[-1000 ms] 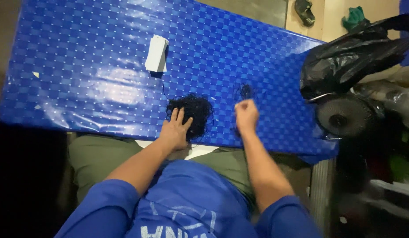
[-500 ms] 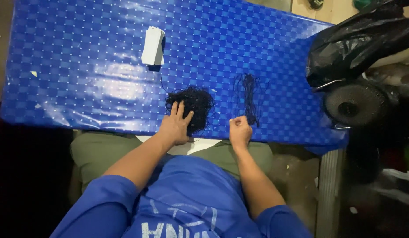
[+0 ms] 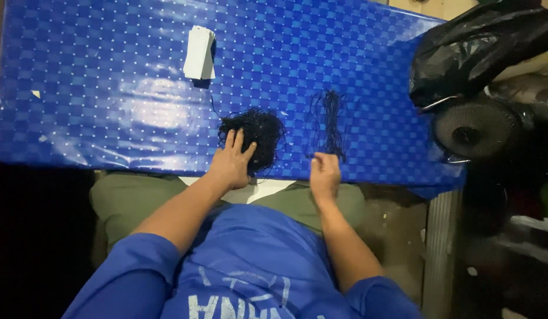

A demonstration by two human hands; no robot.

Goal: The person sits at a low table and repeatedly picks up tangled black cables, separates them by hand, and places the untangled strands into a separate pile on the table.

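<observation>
A tangled heap of black threads (image 3: 259,133) lies near the front edge of a table under a blue chequered cloth (image 3: 108,88). My left hand (image 3: 229,162) rests flat on the heap's near left side, fingers spread. To the right lies a straighter bundle of black strands (image 3: 330,118). My right hand (image 3: 324,175) sits at the table's front edge with its fingers closed, pinching the near ends of those strands. A small stack of white cards (image 3: 199,53) lies further back on the cloth.
A black plastic bag (image 3: 480,47) bulges over the table's right end, with a dark round fan (image 3: 475,130) below it. The floor to the right holds dim clutter. My lap in olive trousers (image 3: 132,198) is under the table edge.
My right hand has drawn back from the cloth to the front edge, leaving a line of strands laid out. The left hand stays on the heap. The view has shifted slightly.
</observation>
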